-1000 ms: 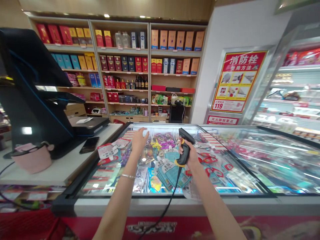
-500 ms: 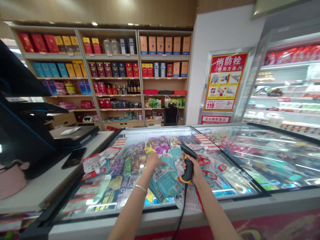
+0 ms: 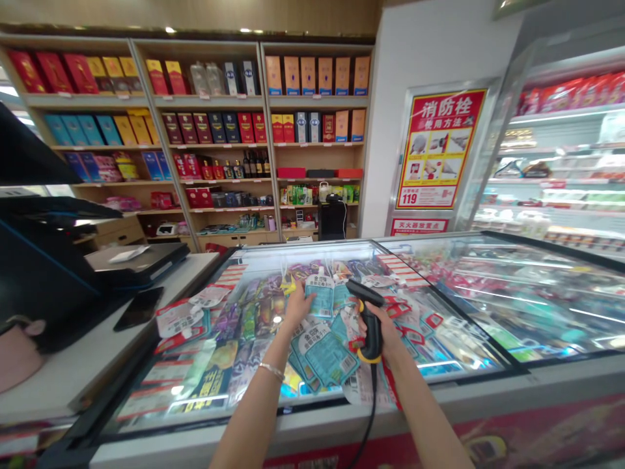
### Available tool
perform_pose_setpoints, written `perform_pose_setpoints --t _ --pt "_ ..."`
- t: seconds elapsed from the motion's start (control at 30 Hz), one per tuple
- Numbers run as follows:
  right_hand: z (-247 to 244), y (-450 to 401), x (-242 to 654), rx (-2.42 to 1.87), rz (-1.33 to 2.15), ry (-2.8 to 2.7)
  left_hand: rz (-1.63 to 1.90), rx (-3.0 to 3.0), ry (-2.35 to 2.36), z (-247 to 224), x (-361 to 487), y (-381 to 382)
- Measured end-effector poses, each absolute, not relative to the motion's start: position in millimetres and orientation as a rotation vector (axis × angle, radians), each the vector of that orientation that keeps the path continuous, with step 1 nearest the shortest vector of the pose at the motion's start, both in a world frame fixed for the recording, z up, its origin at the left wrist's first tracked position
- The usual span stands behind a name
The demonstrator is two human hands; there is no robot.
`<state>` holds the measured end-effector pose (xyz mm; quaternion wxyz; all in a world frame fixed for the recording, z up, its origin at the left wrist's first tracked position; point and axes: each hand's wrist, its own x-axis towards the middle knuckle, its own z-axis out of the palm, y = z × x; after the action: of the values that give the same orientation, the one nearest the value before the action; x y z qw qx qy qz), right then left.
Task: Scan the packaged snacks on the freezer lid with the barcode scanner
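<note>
My right hand (image 3: 385, 330) is closed round the grip of a black and yellow barcode scanner (image 3: 372, 326), its head pointing left and its cable running down over the freezer's front edge. My left hand (image 3: 299, 307) has its thumb and fingers apart. The thumb touches the left edge of a blue and white juice packet (image 3: 320, 298), and the fingertips reach beside a yellow wrapper (image 3: 288, 284). Several similar juice packets (image 3: 325, 355) overlap in a pile on the glass between my hands. Red and white packets (image 3: 413, 329) lie to the right of the scanner.
Under the glass of the chest freezer (image 3: 224, 391) are colourful wrapped goods. At left, a counter (image 3: 105, 339) bears a dark phone (image 3: 140, 308), a flat scale-like device (image 3: 137, 264) and a black screen (image 3: 29, 247). More packets (image 3: 183, 319) lie on the glass's left side. Boxed goods fill shelves behind.
My left hand has shifted slightly up, with one juice packet now upright beside its thumb. The scanner has moved a little right, away from the packets. The view has tilted slightly down.
</note>
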<state>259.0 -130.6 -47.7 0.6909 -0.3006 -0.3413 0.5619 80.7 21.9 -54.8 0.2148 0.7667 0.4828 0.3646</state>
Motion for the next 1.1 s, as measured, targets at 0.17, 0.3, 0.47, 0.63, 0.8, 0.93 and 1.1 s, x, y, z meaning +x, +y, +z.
perform_pose_setpoints --t 0.17,0.3,0.47,0.63,0.8,0.93,1.1 --pt "-47 -132 257 -0.693 1.273 -0.808 1.541 1.977 1.267 -37 74 14" --pt "-45 -134 256 -0.724 1.304 -0.821 1.727 1.890 1.269 -28 73 2" --pt "-45 -137 257 -0.748 1.348 -0.850 1.890 1.820 1.299 -23 71 -4" --pt "-47 -136 258 -0.735 1.347 -0.873 1.993 1.758 1.267 -20 67 -2" --pt "-48 -135 258 -0.800 1.354 -0.905 1.984 1.774 1.296 -24 69 0" --pt "-44 -133 261 -0.764 1.346 -0.890 1.927 1.781 1.338 -25 62 6" --pt "-21 -130 246 -0.656 1.339 -0.856 1.939 1.731 1.514 -6 5 21"
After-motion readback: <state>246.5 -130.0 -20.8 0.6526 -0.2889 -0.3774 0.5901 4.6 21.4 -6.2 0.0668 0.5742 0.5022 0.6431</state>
